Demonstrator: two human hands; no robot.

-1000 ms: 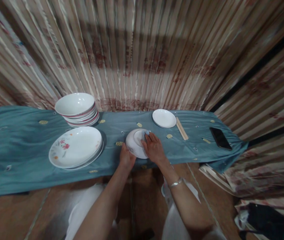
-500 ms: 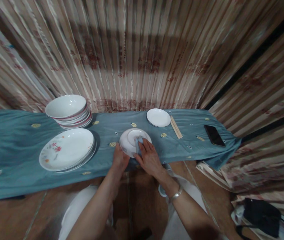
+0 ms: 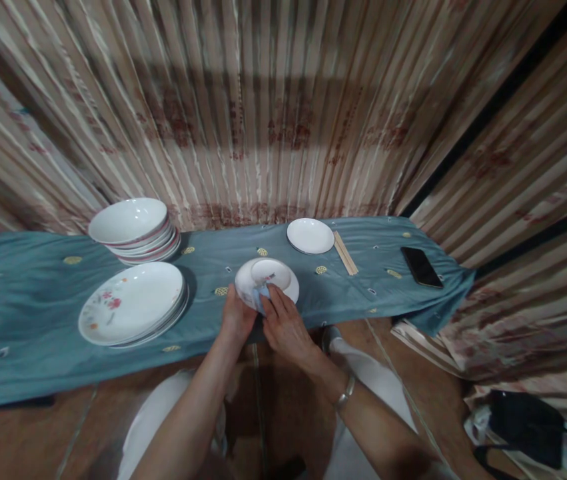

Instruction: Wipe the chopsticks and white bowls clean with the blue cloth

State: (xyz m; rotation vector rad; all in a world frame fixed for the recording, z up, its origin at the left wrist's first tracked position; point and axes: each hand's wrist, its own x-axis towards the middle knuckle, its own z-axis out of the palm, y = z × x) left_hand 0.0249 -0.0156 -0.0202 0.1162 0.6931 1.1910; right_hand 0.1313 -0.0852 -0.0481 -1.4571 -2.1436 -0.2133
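- Head view: the white bowl (image 3: 283, 270) is upturned near the front edge of the teal-covered table (image 3: 223, 253), foot ring facing up. Can't tell if it's touching the fabric or held just off it.
- Left hand (image 3: 238, 315) is clamped on the bowl's left side; whatever its fingers do underneath is hidden.
- Right hand (image 3: 286, 328) has its fingers together on a bluish cloth (image 3: 262, 292), pressed against the bowl's near side. Most of the cloth is covered, so no clue about its shape.
- Left of the bowl: floral plates (image 3: 133, 303), and behind those a bowl stack (image 3: 130, 223). Lower pieces in both mostly hidden, can't count them.
- Behind the bowl, to the right: a small plate (image 3: 310, 235) with chopsticks (image 3: 346, 253) just beside it.
- Far right of the bowl: a dark phone (image 3: 422, 267).
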